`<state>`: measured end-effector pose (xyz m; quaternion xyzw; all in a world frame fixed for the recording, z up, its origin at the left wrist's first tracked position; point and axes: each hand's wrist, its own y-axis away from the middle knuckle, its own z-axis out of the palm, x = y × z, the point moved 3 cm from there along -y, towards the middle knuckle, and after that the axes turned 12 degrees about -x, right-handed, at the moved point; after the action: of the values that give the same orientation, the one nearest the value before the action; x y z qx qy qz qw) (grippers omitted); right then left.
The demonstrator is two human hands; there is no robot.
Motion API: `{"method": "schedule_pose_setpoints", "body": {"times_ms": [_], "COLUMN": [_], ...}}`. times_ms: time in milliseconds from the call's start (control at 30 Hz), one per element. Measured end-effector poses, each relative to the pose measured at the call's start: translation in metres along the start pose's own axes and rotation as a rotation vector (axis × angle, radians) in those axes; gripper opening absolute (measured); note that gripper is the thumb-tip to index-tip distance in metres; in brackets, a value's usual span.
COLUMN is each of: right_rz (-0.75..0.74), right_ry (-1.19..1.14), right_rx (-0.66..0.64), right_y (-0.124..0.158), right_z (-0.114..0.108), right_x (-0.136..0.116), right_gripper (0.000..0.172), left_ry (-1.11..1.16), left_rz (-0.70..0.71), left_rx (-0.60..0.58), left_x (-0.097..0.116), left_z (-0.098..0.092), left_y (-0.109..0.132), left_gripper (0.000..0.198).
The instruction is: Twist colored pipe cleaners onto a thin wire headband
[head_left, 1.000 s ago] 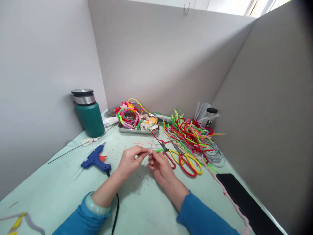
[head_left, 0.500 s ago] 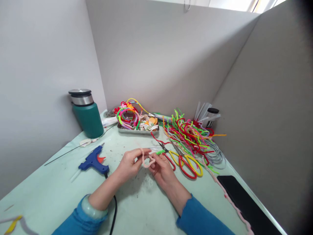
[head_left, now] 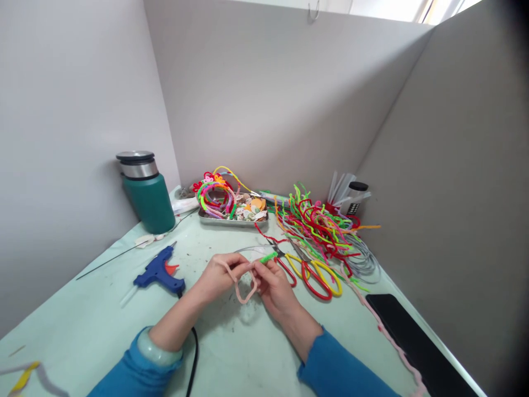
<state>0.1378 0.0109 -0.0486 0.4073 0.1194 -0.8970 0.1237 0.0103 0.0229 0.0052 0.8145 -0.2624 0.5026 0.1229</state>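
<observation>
Over the middle of the table, both my hands meet fingertip to fingertip. A pale pink pipe cleaner (head_left: 247, 300) is bent into a loop that hangs below my fingers. My left hand (head_left: 221, 275) pinches it, and one end lies back across the fingers. My right hand (head_left: 275, 286) is closed on the pipe cleaner at the other side of the loop. A short bright green fuzzy piece (head_left: 269, 257) sticks out above my right fingers; its lower end is hidden. Thin pale wire (head_left: 248, 248) shows just behind the hands.
Two scissors, with red (head_left: 317, 289) and yellow (head_left: 330, 280) handles, lie right of my hands. A blue glue gun (head_left: 159, 271) is left, near a green bottle (head_left: 149, 201). Behind stand a metal tray (head_left: 233, 223) and piled pipe cleaners (head_left: 318, 231). A black phone (head_left: 413, 336) lies right.
The pink pipe cleaner's loop has swung lower and become larger. Its free end now lies over my left hand, and my fingertips have come closer together.
</observation>
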Motion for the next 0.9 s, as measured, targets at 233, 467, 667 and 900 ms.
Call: {"method": "schedule_pose_setpoints", "body": {"times_ms": [233,467,667,900], "right_rz": [-0.001,-0.007,-0.012,-0.025], "right_ry": [-0.010,-0.052,-0.060,-0.083], "right_rx": [0.008,0.004,-0.002,0.009], "right_y": [0.0000,0.0005,-0.0001,-0.0006], "right_z": [-0.0004,0.0017,0.0004,-0.0008], "right_x": [0.0000,-0.0019,-0.0014,-0.0005], "right_gripper": [0.016,0.016,0.016,0.016], "left_ry": [-0.224,-0.375,-0.408,-0.529], "left_rz": [0.130,0.190,0.225,0.267], "left_rx": [0.057,0.091,0.104,0.107], "left_x": [0.0010,0.0006,0.0023,0.0023], "left_z": [0.0009,0.0035,0.0042,0.0061], "left_y": [0.0020,0.0025,0.0041,0.0056], "left_gripper": [0.026,0.020,0.019,0.024]}}
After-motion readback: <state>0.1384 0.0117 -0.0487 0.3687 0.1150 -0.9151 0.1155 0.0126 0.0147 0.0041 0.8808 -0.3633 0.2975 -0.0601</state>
